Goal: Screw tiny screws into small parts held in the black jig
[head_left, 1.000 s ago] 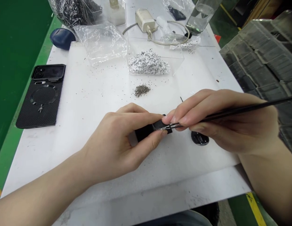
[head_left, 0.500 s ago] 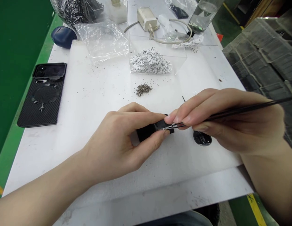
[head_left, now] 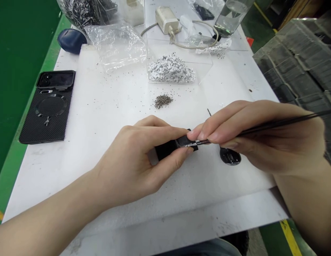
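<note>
Between its thumb and fingers, my left hand (head_left: 138,156) grips a small black block-like part (head_left: 165,150) on the white foam sheet (head_left: 114,117). My right hand (head_left: 256,131) is closed around thin dark tweezers (head_left: 272,125), whose metal tips rest at the right end of the black part. My right fingertips touch that end as well. What the tips hold, if anything, is too small to tell. Just below my right fingers lies a glossy black rounded object (head_left: 230,156). Beyond the hands is a small pile of tiny metallic pieces (head_left: 163,101).
A clear tray (head_left: 205,71) holds small white pieces. Plastic bags (head_left: 117,46), a white charger (head_left: 166,19) with cable and a glass of liquid (head_left: 231,17) stand behind. A phone (head_left: 48,106) and a dark blue object (head_left: 71,41) lie left; clear bins (head_left: 301,64) are at right.
The tweezers have closed up slightly and turned a little at the black part. My left hand has kept its grip and place.
</note>
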Tool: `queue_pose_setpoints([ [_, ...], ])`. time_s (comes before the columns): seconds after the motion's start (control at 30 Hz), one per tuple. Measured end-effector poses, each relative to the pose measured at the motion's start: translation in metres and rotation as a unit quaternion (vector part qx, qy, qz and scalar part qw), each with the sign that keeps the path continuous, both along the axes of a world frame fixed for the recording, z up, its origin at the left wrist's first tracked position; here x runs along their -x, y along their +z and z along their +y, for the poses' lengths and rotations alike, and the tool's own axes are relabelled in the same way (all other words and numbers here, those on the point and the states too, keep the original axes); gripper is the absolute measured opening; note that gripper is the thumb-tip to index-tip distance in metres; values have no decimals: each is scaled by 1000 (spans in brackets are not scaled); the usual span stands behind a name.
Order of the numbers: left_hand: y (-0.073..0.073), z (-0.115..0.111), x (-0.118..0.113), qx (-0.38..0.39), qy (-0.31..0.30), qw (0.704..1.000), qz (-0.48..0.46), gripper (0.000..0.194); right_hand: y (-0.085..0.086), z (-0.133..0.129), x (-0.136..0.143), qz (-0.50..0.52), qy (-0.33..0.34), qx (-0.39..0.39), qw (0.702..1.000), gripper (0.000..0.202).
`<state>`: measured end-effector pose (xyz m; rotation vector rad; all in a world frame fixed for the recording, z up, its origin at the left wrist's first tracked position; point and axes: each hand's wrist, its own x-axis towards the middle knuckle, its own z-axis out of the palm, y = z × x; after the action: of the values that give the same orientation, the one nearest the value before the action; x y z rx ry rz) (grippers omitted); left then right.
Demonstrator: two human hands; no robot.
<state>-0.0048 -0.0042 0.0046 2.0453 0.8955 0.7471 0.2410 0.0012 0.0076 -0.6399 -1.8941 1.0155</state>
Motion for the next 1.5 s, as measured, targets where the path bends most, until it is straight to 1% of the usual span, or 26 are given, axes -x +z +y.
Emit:
queue_pose_setpoints([
  [0.13, 1, -1, 1, 7, 8, 1000, 15, 22, 3, -1, 0, -2, 9, -1, 1000, 28],
  [0.27, 2, -1, 1, 0, 6, 1000, 15, 19, 5, -1, 0, -17, 8, 4, 1000, 24],
  [0.37, 2, -1, 1, -5, 3, 1000, 12, 18, 7, -2, -1, -31, 5, -9, 999, 24],
  [0.47, 2, -1, 2, -4, 2, 1000, 18, 19, 10, -1, -3, -42, 18, -18, 999, 28],
  [0.67, -1, 1, 3, -18, -13, 1000, 10, 19, 11, 1, -2, -52, 28, -36, 998, 25],
  [0.73, -1, 1, 3, -18, -10, 1000, 8, 20, 10, 0, -3, -45, 8, -54, 997, 23],
  [0.77, 0, 1, 3, -13, -5, 1000, 11, 22, 10, -1, -4, -48, -24, -69, 996, 20],
  [0.83, 1, -1, 3, 1, 8, 1000, 22, 24, 11, -2, -7, -101, -117, -105, 982, 15],
  [0.87, 2, -3, 3, 8, 16, 999, 30, 25, 12, -2, -10, -146, -157, -124, 969, 15],
  [0.9, 2, -4, 3, 12, 22, 999, 37, 25, 12, -2, -13, -193, -182, -139, 954, 16],
  [0.93, 2, -4, 3, 12, 28, 999, 41, 25, 12, -1, -16, -238, -186, -150, 941, 19],
  [1.0, 2, -5, 2, 10, 38, 998, 45, 25, 10, 2, -21, -294, -149, -153, 932, 24],
  [1.07, 1, -5, 2, 10, 40, 998, 41, 25, 7, 6, -25, -340, -115, -133, 924, 29],
  [1.13, -1, -3, 2, 16, 38, 999, 35, 25, 6, 7, -27, -391, -107, -107, 908, 34],
  [1.2, -4, -1, 2, 15, 36, 999, 30, 26, 9, 5, -25, -429, -120, -86, 891, 41],
  [1.3, -7, 1, 3, 1, 27, 999, 23, 27, 17, -2, -19, -480, -160, -34, 862, 52],
  [1.37, -7, 2, 3, -1, 24, 999, 26, 26, 22, -7, -14, -520, -195, -2, 832, 53],
  [1.43, -6, 2, 3, 5, 23, 999, 36, 27, 27, -12, -10, -555, -209, 8, 806, 50],
  [1.47, -5, 2, 3, 6, 22, 999, 39, 28, 28, -14, -9, -561, -205, 11, 802, 47],
  [1.5, -5, 2, 3, 3, 21, 999, 39, 28, 30, -15, -8, -555, -198, 19, 808, 45],
])
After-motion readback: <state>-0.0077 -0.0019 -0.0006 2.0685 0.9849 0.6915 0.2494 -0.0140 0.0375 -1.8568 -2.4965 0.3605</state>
